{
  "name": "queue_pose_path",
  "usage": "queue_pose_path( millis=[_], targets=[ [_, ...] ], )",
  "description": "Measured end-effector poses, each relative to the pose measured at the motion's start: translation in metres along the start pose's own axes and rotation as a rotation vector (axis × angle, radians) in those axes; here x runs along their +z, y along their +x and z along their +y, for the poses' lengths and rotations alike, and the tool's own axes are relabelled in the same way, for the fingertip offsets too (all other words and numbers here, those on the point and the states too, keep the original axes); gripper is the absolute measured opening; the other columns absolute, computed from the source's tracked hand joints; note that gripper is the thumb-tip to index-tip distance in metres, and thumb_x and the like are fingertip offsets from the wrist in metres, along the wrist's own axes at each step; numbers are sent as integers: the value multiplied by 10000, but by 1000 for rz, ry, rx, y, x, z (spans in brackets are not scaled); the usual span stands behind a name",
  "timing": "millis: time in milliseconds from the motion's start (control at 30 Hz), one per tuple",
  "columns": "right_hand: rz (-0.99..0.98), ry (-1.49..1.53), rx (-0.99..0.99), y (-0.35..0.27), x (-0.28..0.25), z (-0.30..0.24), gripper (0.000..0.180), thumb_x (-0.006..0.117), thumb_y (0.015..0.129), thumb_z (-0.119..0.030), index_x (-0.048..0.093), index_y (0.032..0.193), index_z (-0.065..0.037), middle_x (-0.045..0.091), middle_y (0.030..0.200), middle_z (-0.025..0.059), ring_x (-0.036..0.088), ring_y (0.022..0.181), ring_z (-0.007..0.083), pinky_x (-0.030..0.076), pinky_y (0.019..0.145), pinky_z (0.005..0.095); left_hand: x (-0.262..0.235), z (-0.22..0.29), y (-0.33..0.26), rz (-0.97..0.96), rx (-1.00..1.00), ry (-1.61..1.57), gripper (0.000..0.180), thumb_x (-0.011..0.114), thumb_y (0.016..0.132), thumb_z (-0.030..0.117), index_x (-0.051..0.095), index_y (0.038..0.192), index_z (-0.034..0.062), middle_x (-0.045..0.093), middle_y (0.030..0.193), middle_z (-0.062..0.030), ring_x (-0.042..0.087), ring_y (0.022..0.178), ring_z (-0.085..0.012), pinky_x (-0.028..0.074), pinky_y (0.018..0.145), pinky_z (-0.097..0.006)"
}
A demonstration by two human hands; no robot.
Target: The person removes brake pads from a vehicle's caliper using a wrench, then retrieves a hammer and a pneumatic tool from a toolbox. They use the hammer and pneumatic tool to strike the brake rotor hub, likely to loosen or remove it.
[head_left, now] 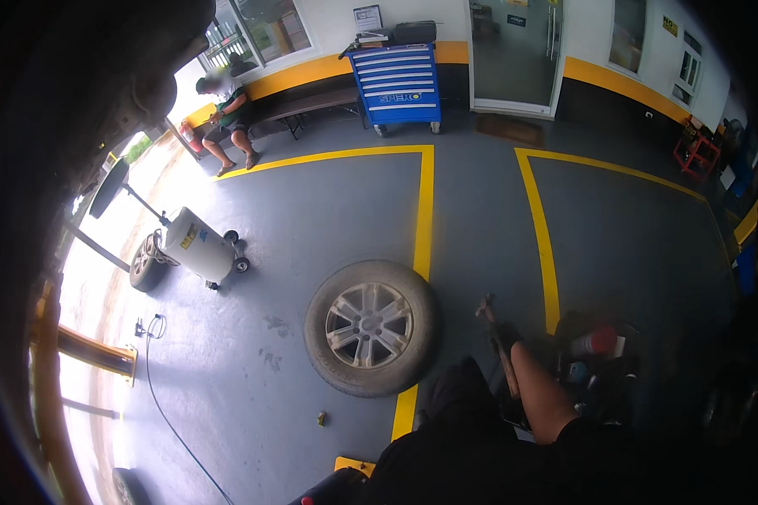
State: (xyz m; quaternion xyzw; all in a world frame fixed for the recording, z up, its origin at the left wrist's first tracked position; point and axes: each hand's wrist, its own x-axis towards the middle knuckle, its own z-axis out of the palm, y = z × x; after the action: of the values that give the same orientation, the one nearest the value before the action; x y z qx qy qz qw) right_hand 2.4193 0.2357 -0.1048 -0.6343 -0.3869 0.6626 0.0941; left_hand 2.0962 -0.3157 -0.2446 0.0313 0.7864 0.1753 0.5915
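While the right hand (507,343), in a dark glove, grips a hammer (495,334) whose long axis points away, the wheel (370,326) lies just left; left hand unseen.

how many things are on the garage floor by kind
wheel with tyre: 1
hammer: 1
white oil drainer on casters: 1
blue tool cabinet: 1
red stand: 1
small yellow piece: 1
total: 6
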Motion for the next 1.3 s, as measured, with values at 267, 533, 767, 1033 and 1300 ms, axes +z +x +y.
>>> queue_pose_path(
  millis=[267, 533, 767, 1033, 1300],
  targets=[
    [111, -103, 228, 184, -100, -129, 468, 577, 906, -490, 624, 975, -30, 596, 728, 83, 572, 581, 189, 460, 540, 345, -6, 404, 142, 2, 199, 59, 256, 603, 895, 343, 632, 982, 104, 628, 779, -63, 609, 672, -227, 492, 595, -395],
    [8, -497, 363, 332, -227, -234, 485, 594, 899, -490, 601, 1051, -30, 579, 821, 65, 551, 638, 159, 448, 570, 333, 16, 593, 191, -134, 23, -69, 228, 612, 880, 335, 642, 962, 124, 628, 745, -58, 608, 631, -226, 485, 564, -398],
    [270, -170, 442, 384, -213, -445, 411, 640, 886, -419, 588, 1033, -39, 527, 739, 46, 509, 587, 147, 450, 540, 320, -50, 803, 329, -199, 281, -361, 187, 629, 870, 307, 641, 948, 138, 638, 769, -53, 599, 601, -216, 461, 518, -402],
    [396, -2, 545, 588, -170, -528, 246, 598, 916, -275, 604, 918, -28, 511, 643, 59, 488, 495, 191, 422, 481, 327, -141, 1357, 534, 324, 747, -125, 365, 640, 865, 381, 649, 799, 22, 624, 663, -82, 589, 619, -172, 465, 579, -344],
    [534, -392, 335, 608, -78, -674, 191, 567, 865, -172, 561, 880, 18, 577, 649, 100, 588, 491, 214, 498, 462, 350, -125, 1869, 570, -292, 1014, -753, 404, 578, 925, 151, 482, 1300, 34, 569, 1202, -124, 571, 1151, -318, 502, 936, -444]
  ],
)
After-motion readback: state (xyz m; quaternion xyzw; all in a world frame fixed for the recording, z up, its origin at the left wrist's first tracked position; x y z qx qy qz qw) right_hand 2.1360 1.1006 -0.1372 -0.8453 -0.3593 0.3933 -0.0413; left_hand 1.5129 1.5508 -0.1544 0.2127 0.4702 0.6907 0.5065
